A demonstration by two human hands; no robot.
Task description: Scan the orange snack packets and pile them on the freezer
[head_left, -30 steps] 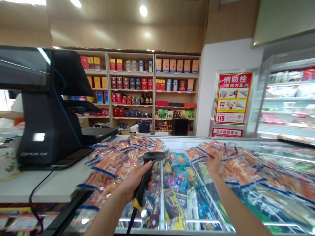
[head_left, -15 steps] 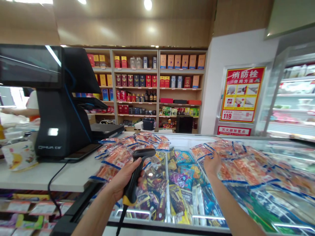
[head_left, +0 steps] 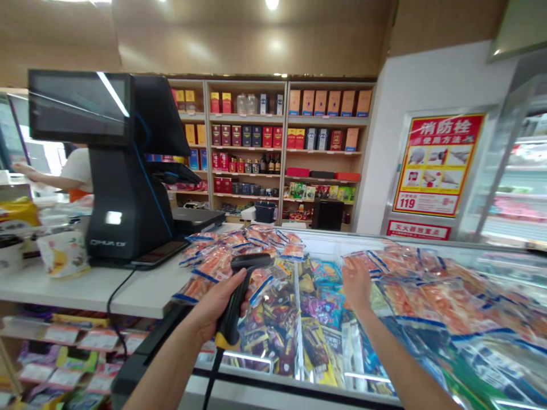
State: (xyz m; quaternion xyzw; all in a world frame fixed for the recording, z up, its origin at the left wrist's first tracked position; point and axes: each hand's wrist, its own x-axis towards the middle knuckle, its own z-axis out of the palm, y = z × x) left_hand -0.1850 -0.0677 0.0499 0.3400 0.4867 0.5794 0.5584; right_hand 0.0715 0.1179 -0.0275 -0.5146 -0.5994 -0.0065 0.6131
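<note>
My left hand (head_left: pixel 224 304) is closed around the handle of a black and yellow barcode scanner (head_left: pixel 239 302). The scanner's head points away over the chest freezer, and its cable hangs down below. My right hand (head_left: pixel 358 283) has its fingers curled at the left edge of a pile of clear packs of reddish food with blue borders (head_left: pixel 404 293). Whether a pack is pinched in those fingers is hidden. More such packs (head_left: pixel 213 259) are heaped to the left, beyond the scanner. Colourful ice-cream wrappers (head_left: pixel 318 307) lie between my hands, inside the freezer.
A black checkout terminal (head_left: pixel 115 210) stands on the white counter (head_left: pixel 145 296) at left, beside a printed cup-shaped pouch (head_left: pixel 64 253). A person's arm (head_left: pixel 55 179) shows behind it. Shelves of boxed bottles (head_left: pixel 248 136) line the back wall. A red poster (head_left: pixel 442 165) hangs at right.
The view has turned slightly left, so the scene sits farther right. My right hand has shifted left along the pile's edge. My left hand keeps the scanner in about the same pose.
</note>
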